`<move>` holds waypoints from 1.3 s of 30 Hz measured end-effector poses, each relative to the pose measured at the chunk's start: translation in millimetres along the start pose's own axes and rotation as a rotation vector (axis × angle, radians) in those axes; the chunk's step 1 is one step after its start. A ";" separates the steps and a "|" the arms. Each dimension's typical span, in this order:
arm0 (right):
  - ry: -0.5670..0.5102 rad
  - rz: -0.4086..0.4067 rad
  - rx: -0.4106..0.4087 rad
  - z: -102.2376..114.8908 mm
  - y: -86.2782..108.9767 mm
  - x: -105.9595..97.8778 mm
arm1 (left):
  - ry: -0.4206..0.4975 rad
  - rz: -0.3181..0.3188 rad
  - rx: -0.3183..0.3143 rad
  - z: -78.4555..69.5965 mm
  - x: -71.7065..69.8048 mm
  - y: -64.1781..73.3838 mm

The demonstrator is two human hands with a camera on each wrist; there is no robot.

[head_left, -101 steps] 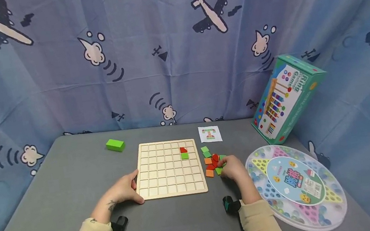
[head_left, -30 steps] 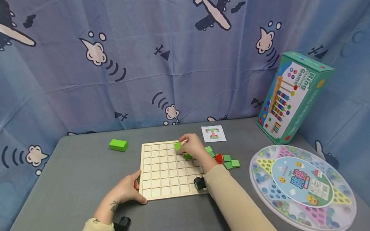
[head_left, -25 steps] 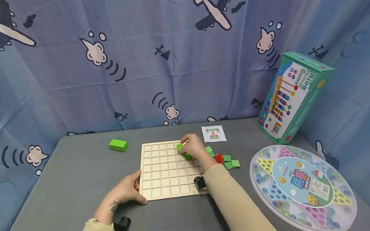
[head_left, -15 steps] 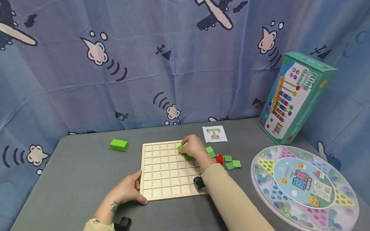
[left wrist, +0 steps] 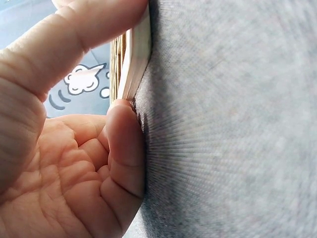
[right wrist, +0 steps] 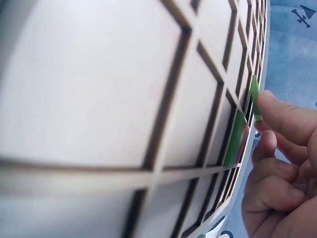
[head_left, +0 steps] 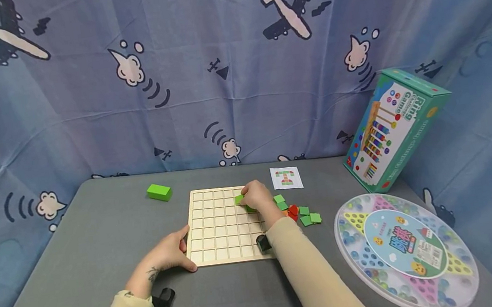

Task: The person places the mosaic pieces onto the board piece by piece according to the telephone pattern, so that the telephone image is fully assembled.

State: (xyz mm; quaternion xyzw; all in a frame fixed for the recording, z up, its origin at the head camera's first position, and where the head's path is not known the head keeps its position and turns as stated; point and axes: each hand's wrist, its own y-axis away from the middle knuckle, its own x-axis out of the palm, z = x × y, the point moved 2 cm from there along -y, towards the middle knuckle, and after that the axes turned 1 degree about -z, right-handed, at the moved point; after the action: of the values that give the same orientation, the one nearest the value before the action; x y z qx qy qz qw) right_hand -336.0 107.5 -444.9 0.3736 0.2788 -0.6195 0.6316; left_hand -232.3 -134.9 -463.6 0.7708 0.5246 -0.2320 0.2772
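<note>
Pinch: the right hand point(right wrist: 280, 171) has thumb and fingers point(right wrist: 290, 119) clamped together on a green tile point(right wrist: 255, 96), at the far right part of the board point(head_left: 214, 233); a slack hold could drop it into the wrong cell.
Slant: that tile leans against the plane of the grid, and whether it touches is unclear. Let go like this, it may catch on a divider and sit proud.
Neighbours: a placed green tile point(right wrist: 233, 141) and a red tile point(right wrist: 243, 144) lie in cells just beside; a low knuckle might nudge either loose.
Sleeve: the right sleeve point(head_left: 312, 269) crosses the board's near right corner with a black wrist camera point(head_left: 263, 243) at its cuff; should that hang low, it may snag the rim.
Left edge: the left hand point(head_left: 165, 252) grips the board there, thumb at the near corner, other fingers curled. If it eases, a firm press could slide the board over the counter point(head_left: 73, 295).
Loose tiles point(head_left: 310, 217): green, red and orange, just right of the board, partly behind the right wrist; a sweeping withdrawal could scatter them.
Card point(head_left: 287, 184): beyond the far right corner; its pattern is tiny, so a miscounted square would likely put a tile one cell out.
</note>
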 end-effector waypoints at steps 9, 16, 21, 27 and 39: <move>-0.501 0.012 -0.050 -7.1 6.1 -3.8 | 0.000 0.002 -0.002 0.3 0.2 -0.2; -0.819 0.066 -0.034 -12.8 24.0 -20.8 | 0.010 0.003 -0.002 -1.3 -0.5 1.4; -0.886 0.050 -0.042 -21.3 33.2 -34.7 | 0.009 0.006 0.006 -2.4 -0.9 2.0; -0.916 0.015 -0.061 -32.7 47.1 -50.6 | -0.013 0.006 0.030 -1.0 -1.2 1.7; -0.928 -0.092 -0.054 -69.6 67.2 -80.7 | -0.010 0.022 0.040 -2.8 -2.4 2.8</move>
State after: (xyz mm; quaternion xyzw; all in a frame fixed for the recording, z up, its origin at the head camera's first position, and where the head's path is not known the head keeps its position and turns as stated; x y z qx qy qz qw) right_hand -267.9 207.5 -410.0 0.0275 -0.0009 -0.7410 0.6709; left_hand -230.3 -135.5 -459.5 0.7807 0.5098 -0.2433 0.2671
